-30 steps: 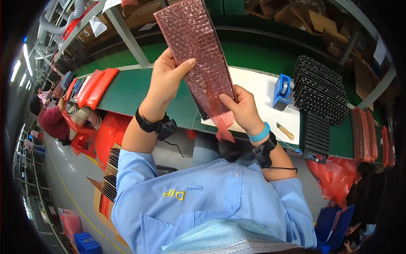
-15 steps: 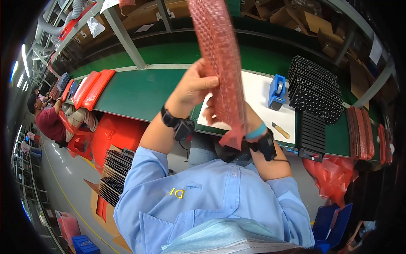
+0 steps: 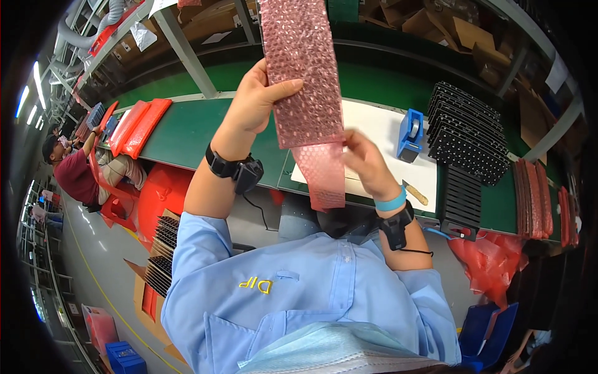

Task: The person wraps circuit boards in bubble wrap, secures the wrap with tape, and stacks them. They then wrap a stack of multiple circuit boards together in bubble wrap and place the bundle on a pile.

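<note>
A pink bubble-wrap bag point(image 3: 305, 87) hangs upright above the bench, its front turned broadly toward me. Its upper part looks darker and stiff, with something flat inside that I cannot make out. The bag's empty end point(image 3: 321, 177) dangles below as a paler, loose flap. My left hand point(image 3: 258, 100) is closed on the left edge, thumb across the front. At the lower right corner, where the stiff part meets the flap, my right hand point(image 3: 367, 163) pinches the edge. A white sheet point(image 3: 380, 124) lies on the bench behind the bag.
On the bench's right are a blue tape dispenser point(image 3: 410, 136), a wooden-handled knife point(image 3: 416, 194), a black slotted rack point(image 3: 461, 199), several black boards point(image 3: 464, 134) and upright pink packs point(image 3: 532, 196). Red packs point(image 3: 146, 128) lie at left, near a seated co-worker point(image 3: 78, 171).
The bag has turned from nearly edge-on to face me and shifted slightly left with my left hand. My right hand has come from behind it to its lower right edge.
</note>
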Action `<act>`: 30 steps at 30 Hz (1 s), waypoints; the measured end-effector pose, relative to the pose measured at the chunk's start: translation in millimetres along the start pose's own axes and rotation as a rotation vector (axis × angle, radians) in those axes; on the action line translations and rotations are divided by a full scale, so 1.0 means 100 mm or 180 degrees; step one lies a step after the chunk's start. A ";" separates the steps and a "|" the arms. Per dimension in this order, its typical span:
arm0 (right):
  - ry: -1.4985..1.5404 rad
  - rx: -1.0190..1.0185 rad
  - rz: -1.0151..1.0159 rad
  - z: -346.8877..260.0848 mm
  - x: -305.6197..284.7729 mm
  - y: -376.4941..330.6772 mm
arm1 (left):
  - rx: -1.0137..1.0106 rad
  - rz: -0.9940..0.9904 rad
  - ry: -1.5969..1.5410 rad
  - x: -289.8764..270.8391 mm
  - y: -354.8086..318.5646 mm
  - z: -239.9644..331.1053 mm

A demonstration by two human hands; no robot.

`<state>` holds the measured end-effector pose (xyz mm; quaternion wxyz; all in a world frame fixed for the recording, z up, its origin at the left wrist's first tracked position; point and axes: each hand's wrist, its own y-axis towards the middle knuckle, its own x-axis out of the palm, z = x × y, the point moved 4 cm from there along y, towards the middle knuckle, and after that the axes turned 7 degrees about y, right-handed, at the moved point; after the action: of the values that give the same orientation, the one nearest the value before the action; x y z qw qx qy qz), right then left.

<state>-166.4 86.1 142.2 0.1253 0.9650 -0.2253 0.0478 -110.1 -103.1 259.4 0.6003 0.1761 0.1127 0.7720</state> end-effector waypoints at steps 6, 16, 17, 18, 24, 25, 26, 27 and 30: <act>0.1416 -0.1011 0.0628 -0.73 -0.06 0.23 | 0.0010 -0.0423 0.0345 0.45 -0.24 -0.08; 0.0970 -0.1187 0.0629 -1.06 -0.51 -0.15 | 0.0520 0.0223 0.0361 0.62 -0.76 -0.87; 0.1233 -0.1300 0.0642 -1.07 -0.57 -0.17 | -0.0035 -0.0163 0.0172 0.62 -0.85 -1.06; 0.1186 -0.1243 0.0606 -1.07 -0.63 -0.20 | -0.0589 -0.0557 -0.0032 0.66 -0.93 -1.17; 0.1231 -0.1159 0.0831 -0.99 -0.86 -0.24 | -0.0915 -0.0636 -0.0599 0.58 -1.14 -1.17; 0.1297 -0.1139 0.0874 -0.95 -0.88 -0.24 | -0.0844 -0.0723 -0.0742 0.57 -1.15 -1.17; 0.1285 -0.1113 0.0861 -0.92 -0.90 -0.23 | -0.0772 -0.0812 -0.0880 0.56 -1.15 -1.15; 0.1359 -0.1083 0.0903 -0.89 -0.91 -0.23 | -0.0765 -0.0792 -0.0895 0.56 -1.15 -1.14; 0.1516 -0.1013 0.0989 -0.79 -0.89 -0.21 | -0.1010 -0.0898 -0.0746 0.55 -1.14 -1.07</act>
<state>-239.6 162.8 200.9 0.3150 0.8490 -0.3389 0.2550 -64.3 -16.9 124.7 0.7313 0.1505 -0.0569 0.6628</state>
